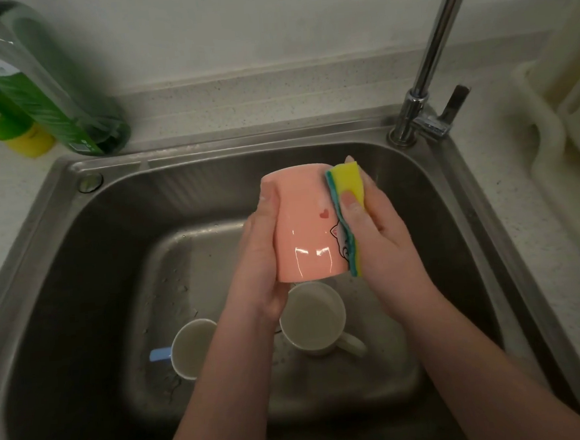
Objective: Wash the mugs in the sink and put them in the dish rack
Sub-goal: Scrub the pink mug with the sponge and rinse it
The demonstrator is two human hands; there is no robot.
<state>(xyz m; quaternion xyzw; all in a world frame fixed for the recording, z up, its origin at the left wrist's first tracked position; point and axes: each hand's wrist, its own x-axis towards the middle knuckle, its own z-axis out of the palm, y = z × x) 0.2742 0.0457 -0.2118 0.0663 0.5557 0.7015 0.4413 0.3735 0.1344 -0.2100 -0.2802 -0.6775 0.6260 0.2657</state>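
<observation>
Over the middle of the steel sink (59, 236), my left hand (260, 256) grips a pink mug (302, 225) with a small red heart and a cat drawing, its base pointing away from me. My right hand (378, 227) presses a yellow sponge with a green scouring side (343, 195) against the mug's right flank. On the sink floor below stand two white mugs: one with a blue handle (191, 347) on the left, partly hidden by my left forearm, and one with a white handle (313, 324) under the pink mug. A white dish rack (558, 153) stands on the counter at right.
A chrome tap (431, 58) rises from the sink's back right corner, with no water running. Green and clear detergent bottles (46, 89) stand on the counter at the back left. The speckled counter (273, 97) runs behind the sink.
</observation>
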